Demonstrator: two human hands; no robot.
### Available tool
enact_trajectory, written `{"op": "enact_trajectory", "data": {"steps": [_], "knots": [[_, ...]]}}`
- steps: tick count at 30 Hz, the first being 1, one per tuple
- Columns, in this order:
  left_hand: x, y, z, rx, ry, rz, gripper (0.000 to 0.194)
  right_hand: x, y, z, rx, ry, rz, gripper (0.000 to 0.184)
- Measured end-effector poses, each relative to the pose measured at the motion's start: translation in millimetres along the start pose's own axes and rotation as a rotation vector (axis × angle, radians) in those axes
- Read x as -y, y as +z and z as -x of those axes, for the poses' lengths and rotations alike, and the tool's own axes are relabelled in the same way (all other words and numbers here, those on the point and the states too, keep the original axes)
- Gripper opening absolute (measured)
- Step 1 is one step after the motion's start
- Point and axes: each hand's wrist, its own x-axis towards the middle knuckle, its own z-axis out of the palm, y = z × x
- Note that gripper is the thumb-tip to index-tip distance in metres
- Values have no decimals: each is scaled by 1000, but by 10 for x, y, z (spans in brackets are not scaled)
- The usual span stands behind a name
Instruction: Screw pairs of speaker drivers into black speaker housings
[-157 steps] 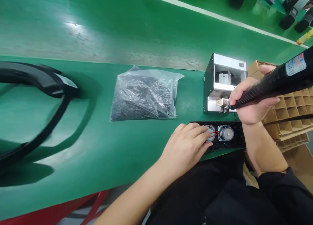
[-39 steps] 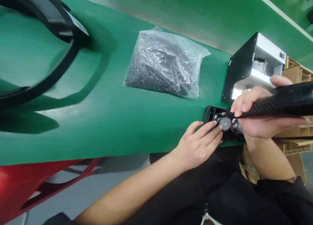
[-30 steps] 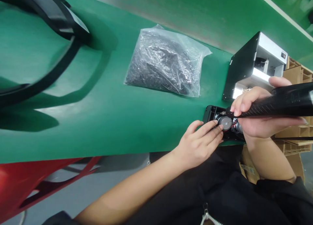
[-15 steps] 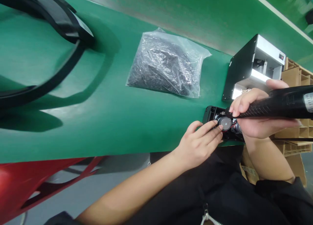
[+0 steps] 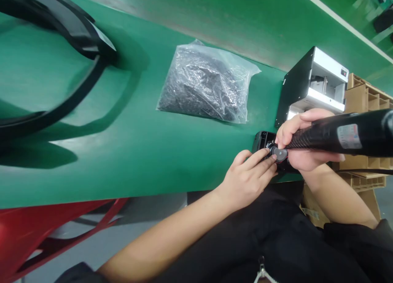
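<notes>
The left hand's [image 5: 245, 181] spread fingers are braced on the speaker driver [image 5: 280, 153], seemingly for steadiness, the electric screwdriver [image 5: 322, 134] gripped in the right hand [image 5: 301, 160].

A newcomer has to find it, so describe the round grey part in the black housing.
At the right of the green bench, find the silver-and-black machine. On its near side lies a black housing. The round grey part sits in it by the left hand: a flat-topped disc, unlike the long, black tool beside it.
</notes>
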Motion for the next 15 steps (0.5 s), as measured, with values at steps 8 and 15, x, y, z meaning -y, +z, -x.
{"op": "enact_trajectory", "data": {"steps": [8,15], "knots": [[-7,13,-4,10,12,-16,4,-178,13,-49,27,-190,23,75],[-12,12,3,21,8,-39,4,-274,42,48,-48,-193,20,78]]}}
